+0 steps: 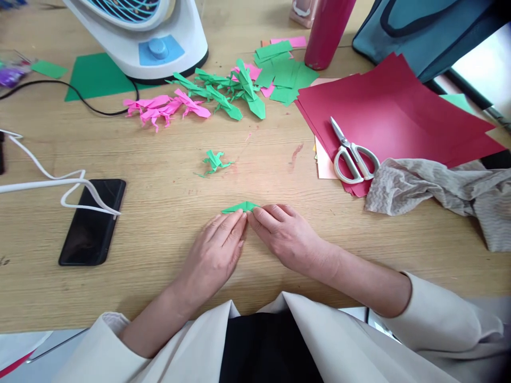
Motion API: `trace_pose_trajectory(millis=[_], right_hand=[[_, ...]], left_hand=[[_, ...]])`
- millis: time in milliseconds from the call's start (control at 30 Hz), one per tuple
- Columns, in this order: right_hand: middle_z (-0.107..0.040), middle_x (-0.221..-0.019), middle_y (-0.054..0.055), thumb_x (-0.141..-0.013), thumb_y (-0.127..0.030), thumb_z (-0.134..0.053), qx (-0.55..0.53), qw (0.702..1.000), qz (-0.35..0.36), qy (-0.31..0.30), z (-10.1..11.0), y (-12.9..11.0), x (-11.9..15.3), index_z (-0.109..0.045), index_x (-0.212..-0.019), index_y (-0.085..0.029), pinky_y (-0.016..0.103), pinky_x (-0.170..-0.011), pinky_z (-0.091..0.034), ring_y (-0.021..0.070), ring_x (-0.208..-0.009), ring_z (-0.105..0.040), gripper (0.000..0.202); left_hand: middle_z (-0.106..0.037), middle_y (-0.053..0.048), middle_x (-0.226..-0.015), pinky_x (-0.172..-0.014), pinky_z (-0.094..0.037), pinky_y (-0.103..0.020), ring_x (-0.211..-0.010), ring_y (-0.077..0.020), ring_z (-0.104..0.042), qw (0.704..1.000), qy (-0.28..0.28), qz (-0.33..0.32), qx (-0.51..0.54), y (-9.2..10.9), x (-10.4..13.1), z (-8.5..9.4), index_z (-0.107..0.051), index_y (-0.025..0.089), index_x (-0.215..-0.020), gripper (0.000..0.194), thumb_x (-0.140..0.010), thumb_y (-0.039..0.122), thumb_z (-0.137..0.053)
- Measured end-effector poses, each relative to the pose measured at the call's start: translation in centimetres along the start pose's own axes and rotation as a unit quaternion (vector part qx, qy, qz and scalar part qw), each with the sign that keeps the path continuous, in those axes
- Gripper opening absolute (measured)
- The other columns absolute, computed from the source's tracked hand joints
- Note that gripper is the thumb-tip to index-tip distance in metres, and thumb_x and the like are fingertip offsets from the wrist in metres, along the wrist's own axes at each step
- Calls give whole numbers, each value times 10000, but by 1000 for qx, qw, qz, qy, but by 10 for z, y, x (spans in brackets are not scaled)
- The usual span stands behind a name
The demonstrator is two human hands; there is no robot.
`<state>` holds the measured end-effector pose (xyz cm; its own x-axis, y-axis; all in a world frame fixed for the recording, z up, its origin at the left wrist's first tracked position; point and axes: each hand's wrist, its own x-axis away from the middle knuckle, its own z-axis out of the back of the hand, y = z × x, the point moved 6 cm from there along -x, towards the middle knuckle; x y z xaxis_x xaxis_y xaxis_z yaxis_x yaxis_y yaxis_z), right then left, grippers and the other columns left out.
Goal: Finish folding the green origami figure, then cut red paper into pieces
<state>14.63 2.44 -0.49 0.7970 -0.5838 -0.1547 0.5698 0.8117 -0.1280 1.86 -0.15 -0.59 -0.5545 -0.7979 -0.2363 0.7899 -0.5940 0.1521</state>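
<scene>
A folded piece of green paper (239, 207) lies on the wooden table in front of me, its pointed left end sticking out past my fingers. Both hands press on its near edge with the fingertips close together. My left hand (217, 247) has its fingers side by side on the paper. My right hand (289, 234) pinches the right part, which its fingers partly hide. Just beyond sits a small green folded paper figure (215, 160) with thin legs. Farther back are several green folded figures (227, 96) and pink folded figures (163, 108).
A white fan (175, 32) stands at the back left. A black phone (93, 223) with a white cable lies left. Scissors (353, 157) rest on red paper sheets (383, 111), near a crumpled cloth (427, 186). Behind are green paper pieces (289, 74), a red bottle (328, 32) and a blue bag (427, 37).
</scene>
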Motion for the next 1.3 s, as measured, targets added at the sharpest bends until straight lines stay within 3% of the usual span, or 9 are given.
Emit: trace_pose_trajectory(millis=[267,467,700,933,1300], right_hand=[[-600,-1247,180,-963,-77,-370,-118,990,75,19,13,23,10,-565,-1255,-52,394,-895,-486,236,-1037,-563,352],[-614,-1206,165,-974,-95,-351,-119,990,71,0,12,24,6,-527,-1328,-94,413,-865,-493,239,-1003,-565,395],[-620,-1138,172,-1000,-113,-327,-83,994,63,10,13,20,4,-587,-1204,-48,390,-848,-515,235,-949,-554,337],[-602,-1105,161,-994,-124,-378,-79,996,34,-23,14,22,7,-621,-1072,-81,384,-803,-526,241,-937,-537,258],[-597,-999,152,-968,-115,-409,-71,997,5,-36,14,26,12,-641,-969,-95,394,-768,-489,243,-851,-506,234]], left_hand=[[-629,-176,-1308,-1028,-492,-410,-1174,-271,-606,999,-9,-19,-47,7,-7,2,-535,49,-1328,416,-923,141,-511],[-639,-172,-1299,-1032,-470,-389,-1193,-256,-596,996,-17,-38,-81,10,-10,4,-522,27,-1333,405,-947,144,-484],[-608,-190,-1338,-1020,-478,-404,-1190,-285,-587,993,-59,-45,-89,10,-8,0,-504,-18,-1343,436,-941,149,-505],[-634,-183,-1169,-981,-499,-413,-1107,-289,-575,997,-40,-21,-62,6,-9,2,-520,-10,-1330,439,-929,169,-535],[-600,-167,-1175,-969,-501,-427,-1121,-287,-546,999,-38,4,-31,2,-7,1,-513,51,-1339,421,-942,188,-507]])
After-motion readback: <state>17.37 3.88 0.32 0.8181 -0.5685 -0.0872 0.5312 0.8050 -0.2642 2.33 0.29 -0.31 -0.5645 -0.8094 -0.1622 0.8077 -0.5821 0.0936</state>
